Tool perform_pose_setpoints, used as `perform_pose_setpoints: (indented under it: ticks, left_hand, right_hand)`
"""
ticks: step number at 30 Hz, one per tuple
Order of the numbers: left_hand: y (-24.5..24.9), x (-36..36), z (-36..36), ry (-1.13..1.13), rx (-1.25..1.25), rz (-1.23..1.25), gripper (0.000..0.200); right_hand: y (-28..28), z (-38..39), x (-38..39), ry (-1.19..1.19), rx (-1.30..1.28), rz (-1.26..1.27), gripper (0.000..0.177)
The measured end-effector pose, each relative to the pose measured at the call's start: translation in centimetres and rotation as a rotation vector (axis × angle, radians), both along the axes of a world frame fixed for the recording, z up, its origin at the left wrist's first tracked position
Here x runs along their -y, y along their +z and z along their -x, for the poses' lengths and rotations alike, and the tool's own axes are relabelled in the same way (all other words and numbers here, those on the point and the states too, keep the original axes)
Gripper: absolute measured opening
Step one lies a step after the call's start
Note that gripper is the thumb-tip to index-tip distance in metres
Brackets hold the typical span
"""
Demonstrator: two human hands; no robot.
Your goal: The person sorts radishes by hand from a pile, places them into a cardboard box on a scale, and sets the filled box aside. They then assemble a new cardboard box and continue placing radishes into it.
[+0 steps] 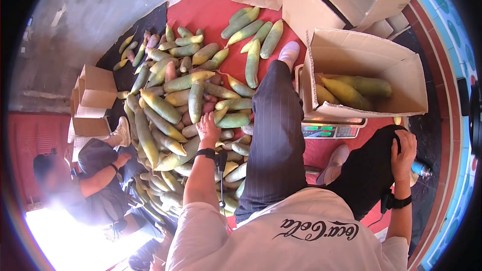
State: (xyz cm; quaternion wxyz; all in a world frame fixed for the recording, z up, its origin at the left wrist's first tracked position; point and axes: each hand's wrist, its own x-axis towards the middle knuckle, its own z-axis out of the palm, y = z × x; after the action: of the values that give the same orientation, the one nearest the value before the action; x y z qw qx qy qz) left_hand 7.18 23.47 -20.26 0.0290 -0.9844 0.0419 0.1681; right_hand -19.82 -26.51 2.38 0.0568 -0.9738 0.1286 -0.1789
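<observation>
Left hand (208, 129) at long green radishes (160, 106), I can't tell grip; right hand (404, 156) splayed on black-trousered knee (382, 143). Tug risks rollaway.

Left hand (208, 129): fingers spread at the radish pile (160, 106); contact with any one piece hard to confirm.
Right hand (403, 158): laid on the right knee (384, 150), holding nothing visible.
Pile: long green radishes, yellowish at tips, a few reddish ones among them, heaped left of the left leg (277, 135).
Loose group (271, 40): several radishes on red flooring (201, 1), far side.
Open carton (369, 52): right of the legs, a few radishes lying inside.
Scale (345, 131): beneath carton, display lit green.
Co-worker (98, 183): near left, beside pile.
</observation>
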Motion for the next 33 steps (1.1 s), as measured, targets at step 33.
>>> perform_pose_setpoints:
  ticks: [33]
  left_hand:
    - [20.4,-2.1,6.8,0.655,0.374,1.918,0.041]
  right_hand:
    - [0.3,1.2,-1.4,0.035,0.174,-0.140,0.021]
